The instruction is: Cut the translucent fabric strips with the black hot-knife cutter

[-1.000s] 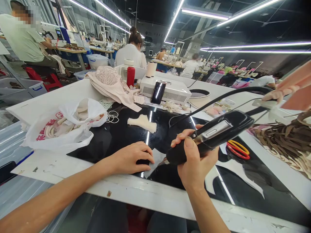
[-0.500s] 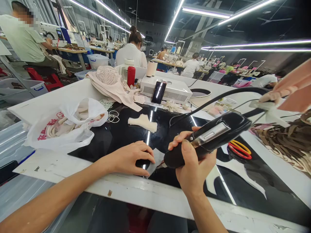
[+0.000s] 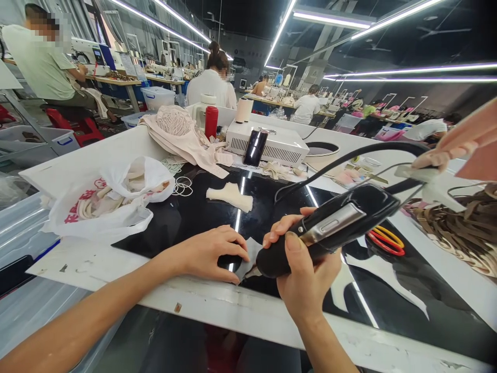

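Note:
My right hand (image 3: 310,280) is wrapped round a black corded hand tool (image 3: 330,223) with a silver lever on its side. Its metal tip (image 3: 253,270) points down-left and meets a small thin grey fabric piece (image 3: 248,254) on the glossy black table surface (image 3: 186,217). My left hand (image 3: 213,254) rests beside the tip, thumb and fingers apart, the fingertips pressing on the left edge of the fabric. A cream fabric piece (image 3: 231,197) lies beyond my hands. To the right, pale cut pieces (image 3: 392,280) lie flat near scissors with red and orange handles (image 3: 386,241).
A white plastic bag (image 3: 128,223) of fabric bits lies left, with beige bras (image 3: 182,134) behind it. A phone (image 3: 255,147) leans on a white vented box (image 3: 272,140) near a red bottle (image 3: 210,122). The tool's black cable (image 3: 349,155) arches right. Brown straps (image 3: 458,223) lie far right.
The tool and my right hand have shifted slightly left and down, its tip moving along the grey fabric. My left hand stays in place on the fabric.

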A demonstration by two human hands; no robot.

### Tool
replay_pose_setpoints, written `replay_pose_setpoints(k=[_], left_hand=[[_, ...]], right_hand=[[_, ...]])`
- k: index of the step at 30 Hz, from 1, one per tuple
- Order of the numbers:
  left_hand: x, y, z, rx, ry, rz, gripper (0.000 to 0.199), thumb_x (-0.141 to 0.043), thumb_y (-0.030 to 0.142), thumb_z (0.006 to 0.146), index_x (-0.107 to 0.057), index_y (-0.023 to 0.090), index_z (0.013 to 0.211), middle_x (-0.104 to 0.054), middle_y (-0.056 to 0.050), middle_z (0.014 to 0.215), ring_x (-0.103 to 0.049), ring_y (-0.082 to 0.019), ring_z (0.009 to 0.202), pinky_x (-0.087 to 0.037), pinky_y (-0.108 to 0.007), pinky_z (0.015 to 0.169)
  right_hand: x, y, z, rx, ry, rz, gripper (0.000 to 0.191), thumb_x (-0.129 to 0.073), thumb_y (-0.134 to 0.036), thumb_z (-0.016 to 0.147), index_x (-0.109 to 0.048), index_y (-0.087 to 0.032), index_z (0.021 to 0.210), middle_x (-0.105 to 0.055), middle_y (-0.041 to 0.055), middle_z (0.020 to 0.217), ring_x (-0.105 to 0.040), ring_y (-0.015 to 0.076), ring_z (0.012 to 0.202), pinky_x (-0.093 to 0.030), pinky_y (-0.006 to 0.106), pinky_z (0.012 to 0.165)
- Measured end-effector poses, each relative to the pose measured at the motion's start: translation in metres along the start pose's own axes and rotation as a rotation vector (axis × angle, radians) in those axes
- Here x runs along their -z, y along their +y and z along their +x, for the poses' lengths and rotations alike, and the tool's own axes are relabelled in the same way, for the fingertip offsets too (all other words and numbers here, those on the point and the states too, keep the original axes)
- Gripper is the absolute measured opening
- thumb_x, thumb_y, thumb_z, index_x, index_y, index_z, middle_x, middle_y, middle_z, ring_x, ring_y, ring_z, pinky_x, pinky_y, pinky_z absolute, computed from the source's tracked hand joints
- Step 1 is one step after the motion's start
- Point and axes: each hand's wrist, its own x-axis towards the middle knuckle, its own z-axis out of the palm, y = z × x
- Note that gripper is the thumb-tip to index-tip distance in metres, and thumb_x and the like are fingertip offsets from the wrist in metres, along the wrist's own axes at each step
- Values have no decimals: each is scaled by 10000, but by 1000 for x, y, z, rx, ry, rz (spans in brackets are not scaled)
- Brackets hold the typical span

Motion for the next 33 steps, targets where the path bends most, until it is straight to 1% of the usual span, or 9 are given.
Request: replay_pose_setpoints(k=[2,5,7,9,12,14,23,27,33], left_hand=[[1,1,-1,-1,-1,0,387,-860,303,800,-720,273,1160,-660,-50,1237,-580,-242,1167,-403,-406,1126],[0,3,-1,11,15,7,336,-857,327,800,-739,260,1108,-661,-53,1191,-582,-239,1136,-423,-403,1107],[-1,5,-1,26,37,20,313,-851,352,807,-743,251,1084,-654,-63,1214,-571,-252,1168,-407,-423,1127],[-4,6,1,12,42,39,332,-831,374,831,-734,255,1124,-644,-74,1291,-552,-269,1225,-358,-462,1170],[-7,7,3,-38,1,77,427,-804,402,862,-693,283,1257,-632,-71,1381,-527,-289,1292,-291,-509,1205],[-8,7,4,-43,-17,98,464,-798,410,869,-676,296,1302,-638,-66,1388,-522,-296,1308,-296,-511,1200],[-9,6,3,-49,2,111,459,-811,396,854,-694,305,1289,-659,-61,1364,-549,-293,1283,-332,-508,1188],[-9,6,3,-54,10,109,463,-811,395,853,-693,305,1291,-666,-70,1351,-556,-293,1273,-323,-517,1191],[-9,7,2,-30,-13,98,445,-809,385,856,-697,304,1280,-652,-56,1379,-541,-289,1297,-304,-510,1208]], right_hand=[[4,-3,5,21,18,-26,351,-734,-220,854,-559,-264,1155,-646,-39,836,-629,133,654,-546,304,589],[11,-6,16,105,128,-81,342,-765,-235,828,-577,-242,1115,-648,-45,809,-616,124,610,-536,304,582],[17,-7,23,154,198,-102,348,-783,-240,808,-582,-235,1092,-647,-49,797,-607,119,584,-529,301,571],[22,-6,29,173,229,-111,362,-792,-246,798,-578,-235,1089,-647,-51,797,-606,117,575,-527,301,569],[27,-1,30,163,239,-125,377,-789,-264,806,-568,-242,1111,-651,-52,815,-611,117,578,-531,314,590],[28,1,29,151,234,-138,384,-783,-272,816,-562,-251,1129,-651,-56,825,-614,119,591,-534,325,609],[30,4,27,148,228,-169,378,-766,-238,821,-556,-258,1135,-648,-64,838,-614,116,613,-535,325,623],[30,5,27,155,240,-182,357,-752,-233,831,-554,-260,1127,-648,-64,835,-616,113,613,-541,324,618],[34,3,29,156,248,-173,369,-760,-232,832,-558,-251,1139,-651,-64,829,-616,114,608,-536,328,627]])
